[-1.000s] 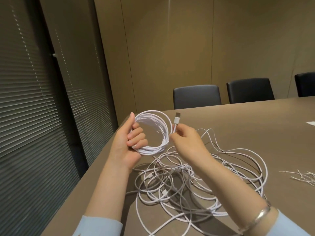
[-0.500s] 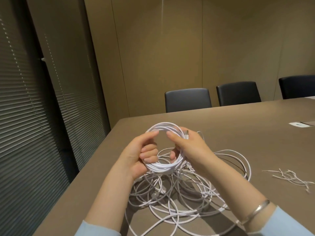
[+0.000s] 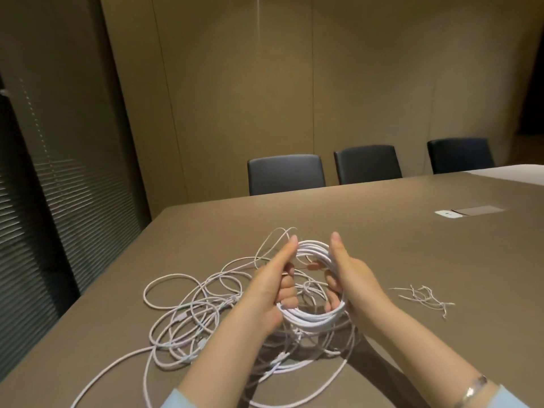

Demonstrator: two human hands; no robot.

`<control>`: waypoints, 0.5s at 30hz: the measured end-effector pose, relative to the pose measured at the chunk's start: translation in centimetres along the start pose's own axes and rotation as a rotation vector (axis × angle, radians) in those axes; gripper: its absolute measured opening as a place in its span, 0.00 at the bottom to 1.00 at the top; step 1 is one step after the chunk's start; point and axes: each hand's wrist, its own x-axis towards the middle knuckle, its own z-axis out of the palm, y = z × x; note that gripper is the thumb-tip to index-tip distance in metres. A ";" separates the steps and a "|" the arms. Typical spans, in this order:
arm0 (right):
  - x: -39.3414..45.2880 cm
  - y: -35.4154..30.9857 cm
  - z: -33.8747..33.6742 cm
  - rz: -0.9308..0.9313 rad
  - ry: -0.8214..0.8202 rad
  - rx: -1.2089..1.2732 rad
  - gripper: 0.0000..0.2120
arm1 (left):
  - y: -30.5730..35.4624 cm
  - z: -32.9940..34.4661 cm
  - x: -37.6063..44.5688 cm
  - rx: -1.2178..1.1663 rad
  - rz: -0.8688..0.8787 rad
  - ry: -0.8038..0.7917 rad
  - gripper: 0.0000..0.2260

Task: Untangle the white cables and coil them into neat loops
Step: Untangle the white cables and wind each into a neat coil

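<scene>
Dark slatted blinds [image 3: 44, 201] fill the far left, and tan wall panels [image 3: 294, 83] run behind the table [image 3: 412, 245]. On the table's near left lies a loose tangle [image 3: 191, 313] of white cable, its loops spreading from the left edge of the pile toward the middle and passing under both forearms; 1 strand trails off toward the near left corner. Just right of that, the left hand [image 3: 270, 290] grips the left side of a coil [image 3: 312, 313], thumb stretched up along the outside of the loops and the other fingers curled through the middle. The coil is a neat bundle of several white turns, held upright above the tangle between the 2 hands, clear of the table. The right hand [image 3: 350, 278] holds the coil's right side in the same way, thumb pointing up and fingers curled in round the strands. Both wear pale blue sleeves, and a silver bracelet [image 3: 471, 391] sits on the right wrist. Right of the hands, well apart from the cables, a small bunch of thin white ties [image 3: 424, 298] lies on the table. Farther right and far, a white socket plate [image 3: 447, 214] sits beside a flat panel set in the tabletop. Across the far edge stand 3 black chairs [image 3: 285, 173].
</scene>
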 end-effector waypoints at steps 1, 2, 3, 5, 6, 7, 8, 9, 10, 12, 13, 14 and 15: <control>0.2 0.3 -0.4 0.009 0.023 0.000 0.31 | -0.4 0.4 0.1 0.005 -0.003 0.007 0.22; 0.4 0.5 -1.0 0.017 0.043 0.015 0.29 | -0.8 1.0 0.3 0.013 -0.004 0.010 0.22; 0.6 0.9 -1.5 0.023 0.051 0.033 0.27 | -1.3 1.4 0.6 0.017 0.002 0.013 0.22; 1.0 1.4 -2.3 0.037 0.060 0.041 0.24 | -2.0 2.1 1.0 0.029 0.013 0.032 0.22; 1.1 1.6 -2.5 0.047 0.064 0.043 0.24 | -2.3 2.3 1.2 0.037 0.020 0.052 0.22; 1.3 1.8 -2.8 0.055 0.069 0.051 0.24 | -2.5 2.6 1.5 0.041 0.026 0.067 0.22; 1.4 2.0 -3.0 0.062 0.073 0.059 0.23 | -2.8 2.7 1.7 0.042 0.033 0.081 0.22; 1.5 2.2 -3.2 0.065 0.080 0.061 0.23 | -3.0 2.9 2.0 0.046 0.036 0.090 0.22; 1.6 2.4 -3.3 0.068 0.084 0.058 0.23 | -3.1 2.9 2.1 0.055 0.037 0.098 0.22; 1.5 2.6 -3.5 0.083 0.076 0.042 0.24 | -3.5 2.9 2.4 0.075 0.033 0.094 0.23; 1.4 2.7 -3.5 0.093 0.064 0.037 0.24 | -3.5 2.8 2.5 0.083 0.029 0.094 0.23; 1.3 2.7 -3.6 0.104 0.052 0.038 0.24 | -3.5 2.7 2.6 0.091 0.021 0.093 0.24; 1.3 2.8 -3.5 0.116 0.038 0.040 0.24 | -3.5 2.4 2.6 0.094 0.011 0.092 0.24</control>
